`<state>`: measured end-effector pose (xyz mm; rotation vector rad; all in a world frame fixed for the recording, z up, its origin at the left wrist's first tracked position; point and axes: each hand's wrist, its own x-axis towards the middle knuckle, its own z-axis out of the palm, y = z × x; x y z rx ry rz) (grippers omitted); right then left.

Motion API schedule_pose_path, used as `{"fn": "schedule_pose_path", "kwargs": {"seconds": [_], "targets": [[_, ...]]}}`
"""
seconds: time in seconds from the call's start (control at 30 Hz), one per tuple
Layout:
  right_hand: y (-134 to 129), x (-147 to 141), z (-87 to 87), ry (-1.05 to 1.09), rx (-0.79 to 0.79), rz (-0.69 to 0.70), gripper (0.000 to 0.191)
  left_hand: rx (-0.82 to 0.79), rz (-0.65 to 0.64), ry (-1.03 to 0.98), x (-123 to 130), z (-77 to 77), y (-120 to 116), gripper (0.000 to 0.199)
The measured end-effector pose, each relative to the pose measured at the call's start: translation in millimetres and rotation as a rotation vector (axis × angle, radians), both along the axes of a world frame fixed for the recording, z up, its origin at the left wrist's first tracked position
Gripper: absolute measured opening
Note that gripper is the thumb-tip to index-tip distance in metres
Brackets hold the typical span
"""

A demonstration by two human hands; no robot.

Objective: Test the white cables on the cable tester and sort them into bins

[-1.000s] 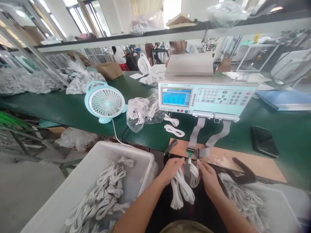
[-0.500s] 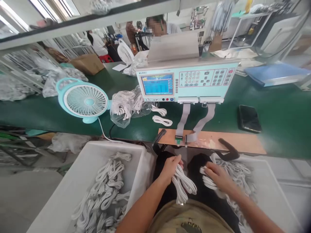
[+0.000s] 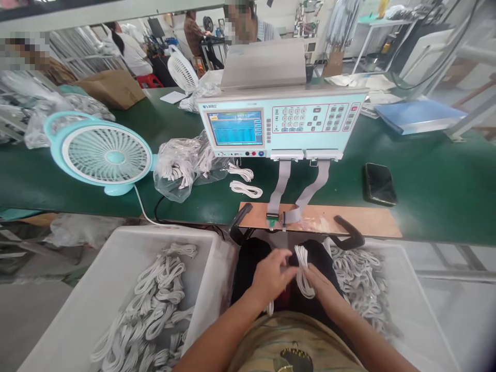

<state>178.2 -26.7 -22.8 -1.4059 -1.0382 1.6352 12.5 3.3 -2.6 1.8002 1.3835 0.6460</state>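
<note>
My right hand (image 3: 316,281) is closed on a coiled white cable bundle (image 3: 304,274), held upright over my lap. My left hand (image 3: 273,274) is just left of it, thumb and index finger apart and the thumb tip close to the bundle. Beneath the left palm shows the end of another white cable bundle (image 3: 270,308); the curled lower fingers appear to hold it, though the hand hides most of it. Ahead, on the bench edge, two grey ribbon cables (image 3: 279,186) run from a test instrument (image 3: 298,124) to small connectors on a wooden board (image 3: 372,221).
White bins with cable bundles stand left (image 3: 205,237) and right (image 3: 418,294) of my legs. On the green bench are a turquoise fan (image 3: 114,155), a bag of cables (image 3: 180,165), two loose bundles (image 3: 246,189) and a phone (image 3: 380,183). Black clamps (image 3: 351,235) protrude from the board. People sit beyond.
My right hand has moved left from beside the right bin, bringing its cable bundle up to my left hand. The left hand has turned, its bundle now mostly hidden. The view has shifted right.
</note>
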Motion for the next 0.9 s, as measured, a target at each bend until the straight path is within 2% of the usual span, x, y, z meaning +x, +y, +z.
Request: {"fn": "schedule_pose_path", "kwargs": {"seconds": [0.07,0.1,0.23,0.3,0.37,0.47,0.5,0.57,0.63,0.7,0.83,0.87,0.9], "targets": [[1,-1,-5.2,0.124,-0.068,-0.029,0.035,0.018,-0.175,0.056,-2,-1.4,-15,0.046],[2,-4,-6.6,0.186,-0.107,-0.038,0.035,0.03,-0.221,0.082,-1,-2.6,-20,0.046],[3,-15,-8.6,0.332,-0.231,-0.052,0.034,0.079,-0.224,0.135,4,-7.8,-30,0.024],[4,-17,-10.5,0.281,-0.229,-0.001,0.036,0.102,-0.231,0.093,2,-9.0,-28,0.022],[5,-15,-13.0,0.072,-0.1,0.026,0.036,0.118,-0.219,-0.003,-4,-8.7,-24,0.022],[6,-8,-10.2,-0.36,0.317,-0.038,0.034,0.091,-0.121,-0.189,-12,-5.6,-16,0.022],[7,-5,-6.0,-0.44,0.466,-0.004,0.03,0.051,-0.08,-0.245,-14,-4.1,-13,0.023],[11,-2,7.6,-0.475,0.703,0.219,0.018,-0.08,-0.016,-0.353,-16,-1.2,-9,0.025],[16,1,24.9,-0.443,0.84,0.518,0.021,-0.251,0.018,-0.457,-16,0.6,-6,0.027],[23,4,41.2,-0.47,0.906,0.72,0.028,-0.402,0.059,-0.551,-15,0.6,-5,0.029],[33,6,60.5,-0.528,0.919,0.901,0.033,-0.582,0.192,-0.695,-12,-4.0,-4,0.031],[35,6,62.7,-0.503,0.895,0.898,0.033,-0.611,0.224,-0.724,-12,-5.4,-3,0.032],[35,6,63.9,-0.466,0.861,0.831,0.03,-0.634,0.251,-0.749,-12,-6.6,-2,0.033]]}}
